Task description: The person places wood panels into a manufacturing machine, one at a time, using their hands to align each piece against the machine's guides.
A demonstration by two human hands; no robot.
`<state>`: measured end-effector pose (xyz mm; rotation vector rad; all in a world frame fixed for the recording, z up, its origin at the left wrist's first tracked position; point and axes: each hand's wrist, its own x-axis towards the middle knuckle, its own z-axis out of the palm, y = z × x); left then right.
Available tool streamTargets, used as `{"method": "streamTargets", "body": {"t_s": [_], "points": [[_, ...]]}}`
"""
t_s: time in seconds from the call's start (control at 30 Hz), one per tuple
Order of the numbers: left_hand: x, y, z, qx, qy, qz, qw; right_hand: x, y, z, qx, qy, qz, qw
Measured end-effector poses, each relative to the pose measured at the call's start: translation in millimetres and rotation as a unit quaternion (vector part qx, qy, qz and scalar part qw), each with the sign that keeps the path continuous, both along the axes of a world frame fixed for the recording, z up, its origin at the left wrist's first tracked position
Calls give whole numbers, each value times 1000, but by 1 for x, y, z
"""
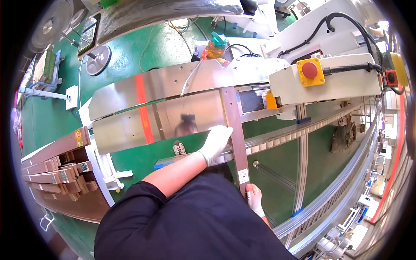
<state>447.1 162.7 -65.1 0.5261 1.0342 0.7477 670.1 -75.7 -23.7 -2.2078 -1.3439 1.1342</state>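
Note:
A long, narrow brown board [237,147] with a small white label near its close end lies across the machine's polished metal plate [190,112] and reaches back toward me. My left hand [216,144], in a white glove, is closed at the board's left edge, about midway along it. At the near end, beside the label, my right hand [255,197] grips the board; its glove leaves some fingertips bare. The board's far end rests by the metal guard. Part of each hand's grip is hidden.
Brown boards [65,177] are stacked on a cart at the left. A roller rail [277,141] runs off to the right. A red stop button on a yellow box [310,71] sits on the white machine arm. Behind stands a bottle with a teal lid [216,45].

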Motion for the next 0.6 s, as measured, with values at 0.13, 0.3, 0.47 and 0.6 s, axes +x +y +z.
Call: {"method": "streamTargets", "body": {"t_s": [0.13,0.3,0.47,0.6], "points": [[37,5,-42,146,72,-13,987,37,11,-8,21,4,22,1000],[72,30,-4,-71,-60,-9,996,84,30,-5,-8,11,23,1000],[122,53,-1,-18,-3,-80,997,138,53,2,17,7,25,1000],[179,63,-46,83,66,-93,990,186,66,2,17,-5,13,1000]]}}
